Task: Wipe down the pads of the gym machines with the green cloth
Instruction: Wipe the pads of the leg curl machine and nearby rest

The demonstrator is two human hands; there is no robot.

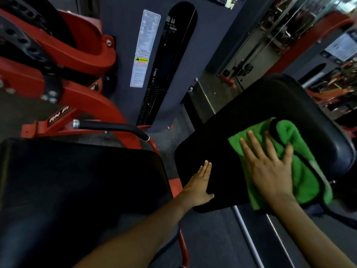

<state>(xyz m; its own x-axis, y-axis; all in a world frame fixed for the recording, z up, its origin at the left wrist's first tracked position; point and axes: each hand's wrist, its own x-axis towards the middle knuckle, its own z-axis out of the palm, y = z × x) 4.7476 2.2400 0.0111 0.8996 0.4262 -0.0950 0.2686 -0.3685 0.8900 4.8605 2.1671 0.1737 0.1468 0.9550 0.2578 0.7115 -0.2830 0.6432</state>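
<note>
Green cloth [286,161] is what I'm looking at first, folded and bunched, lying on the near right part of the black pad [241,120] on the right. I've got the right hand [270,171] flat on top of it, palm down, fingers [251,140] straight and spread apart, pressing the cloth onto the vinyl rather than curling round it. One corner of the cloth hangs over the pad's near edge, by the wrist.

Now the left hand [199,182]: it sits at the pad's near left corner, fingers straight and held together along the edge, thumb laid over the top face. It steadies the pad, with nothing gripped in it as far as I can see.

Further left, well apart from the cloth, there's a 2nd black pad [81,180], large and dark, filling the lower left. Behind it I see the red frame [81,49] of the machine, with a black handle [110,127] ending in a metal cap. Straight ahead stands the grey weight-stack shroud [210,39] carrying a white instruction label [144,47] with a yellow warning mark. Beyond the right pad, a mirror [270,35] reflects more red equipment, blurred.
</note>
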